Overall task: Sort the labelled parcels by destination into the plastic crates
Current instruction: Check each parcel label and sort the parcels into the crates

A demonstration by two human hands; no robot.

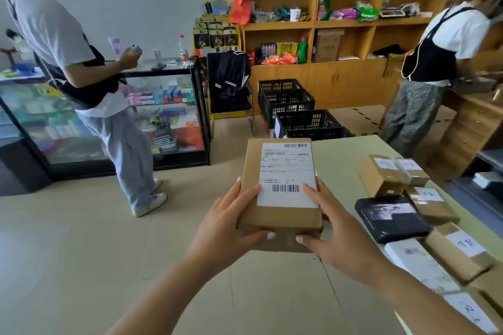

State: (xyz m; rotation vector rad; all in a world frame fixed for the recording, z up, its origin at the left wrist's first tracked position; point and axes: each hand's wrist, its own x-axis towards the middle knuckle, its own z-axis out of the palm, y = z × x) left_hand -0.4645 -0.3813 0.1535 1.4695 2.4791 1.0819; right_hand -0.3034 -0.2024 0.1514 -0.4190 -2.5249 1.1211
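I hold a flat brown cardboard parcel [275, 215] with a white barcode label facing up, lifted in front of me above the floor. My left hand [226, 226] grips its left near corner, thumb on the front edge. My right hand [334, 228] grips the right near corner, fingers over the label's edge. Two black plastic crates [283, 95] [310, 124] stand on the floor beyond the parcel. Several more labelled parcels lie on the pale green table [340, 155] at right, among them brown boxes [381, 174] and a black bag [392, 217].
A person in grey trousers [81, 76] stands left by a glass display case [163, 117]. Another person in an apron [435, 68] works at a wooden counter at right. A chair with a dark jacket [228, 81] and wooden shelves [353, 22] line the back.
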